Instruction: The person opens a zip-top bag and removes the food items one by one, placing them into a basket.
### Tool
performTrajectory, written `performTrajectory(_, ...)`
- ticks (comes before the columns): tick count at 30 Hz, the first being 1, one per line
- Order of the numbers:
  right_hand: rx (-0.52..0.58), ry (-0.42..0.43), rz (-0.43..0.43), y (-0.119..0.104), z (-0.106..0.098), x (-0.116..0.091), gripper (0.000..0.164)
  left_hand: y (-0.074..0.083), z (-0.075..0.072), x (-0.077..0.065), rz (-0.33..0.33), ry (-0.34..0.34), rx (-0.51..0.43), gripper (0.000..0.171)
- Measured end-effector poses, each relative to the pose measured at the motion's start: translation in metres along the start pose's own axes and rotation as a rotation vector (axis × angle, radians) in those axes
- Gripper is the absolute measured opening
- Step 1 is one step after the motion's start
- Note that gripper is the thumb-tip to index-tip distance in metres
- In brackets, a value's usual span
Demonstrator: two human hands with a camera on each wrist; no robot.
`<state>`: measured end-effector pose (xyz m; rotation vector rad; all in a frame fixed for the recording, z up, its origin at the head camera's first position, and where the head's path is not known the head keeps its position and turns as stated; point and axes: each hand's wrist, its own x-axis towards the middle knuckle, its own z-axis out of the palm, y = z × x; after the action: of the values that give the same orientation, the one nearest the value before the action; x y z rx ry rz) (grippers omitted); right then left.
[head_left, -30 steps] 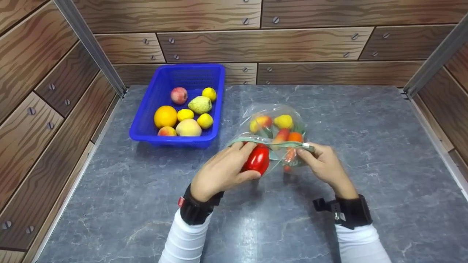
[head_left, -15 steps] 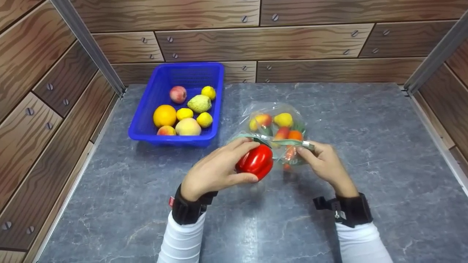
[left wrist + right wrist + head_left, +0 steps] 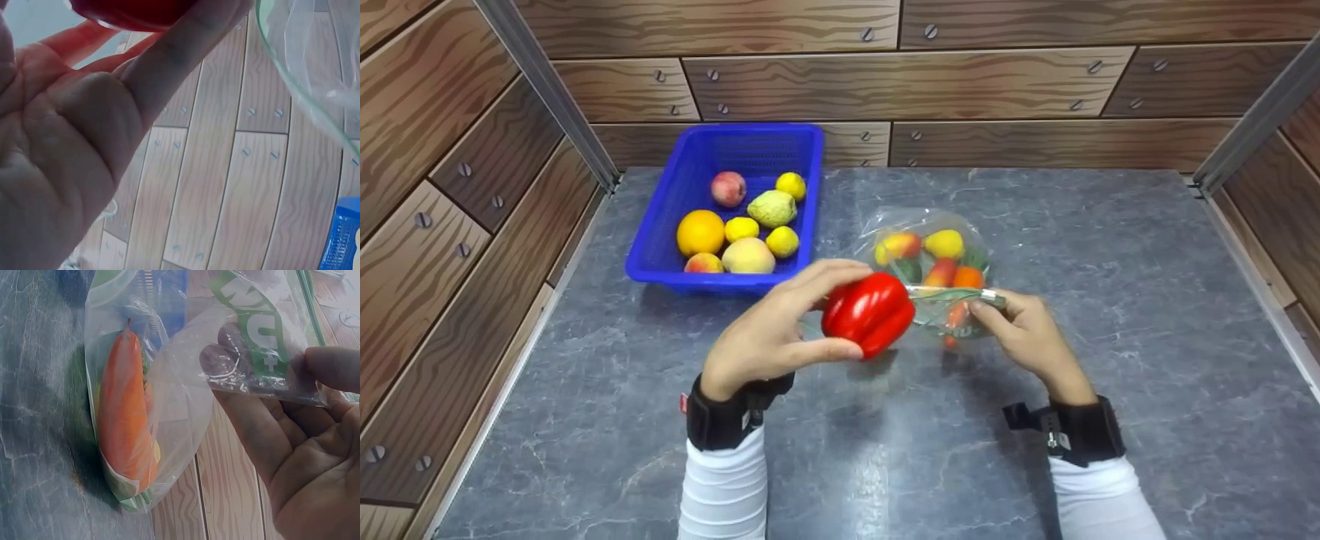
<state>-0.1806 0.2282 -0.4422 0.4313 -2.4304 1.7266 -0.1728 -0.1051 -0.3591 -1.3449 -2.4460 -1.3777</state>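
My left hand (image 3: 769, 330) grips a shiny red bell pepper (image 3: 870, 315) between thumb and fingers, just left of a clear zip bag (image 3: 931, 311). Only the pepper's lower edge shows in the left wrist view. The right hand (image 3: 1027, 337) pinches the bag's green-edged mouth at its right end, by a white slider (image 3: 988, 295). Inside lie a yellow pear (image 3: 944, 244), a red-and-yellow fruit (image 3: 898, 247), an orange-coloured piece (image 3: 967, 278) and green pieces. A carrot-like orange piece (image 3: 126, 416) lies along the bag in the right wrist view.
A blue basket (image 3: 641, 251) stands back left, holding an orange (image 3: 700, 232), a peach (image 3: 748, 256), a knobbly green-yellow fruit (image 3: 772, 208) and several others. Wood-patterned walls (image 3: 795, 88) border the grey marbled table (image 3: 607, 420) at the back and sides.
The left hand has drawn the bell pepper back from the bag's mouth, leftward and up, so more of it shows. The bag's mouth has sagged narrower; the right hand keeps its place.
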Motion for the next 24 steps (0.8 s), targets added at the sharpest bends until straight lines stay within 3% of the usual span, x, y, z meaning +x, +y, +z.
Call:
performTrajectory(7,-0.003,0.005,-0.009,0.000,0.000,-0.001,0.012,-0.011,-0.009,-0.003,-0.023,0.138,-0.022,0.072)
performTrajectory(19,-0.012,0.021,0.011,-0.001,-0.002,0.000,0.011,-0.031,-0.018,0.001,-0.167,0.416,-0.094,0.069)
performTrajectory(24,0.006,0.002,0.012,-0.001,-0.001,-0.001,0.011,-0.042,-0.021,0.002,-0.230,0.497,-0.112,0.067)
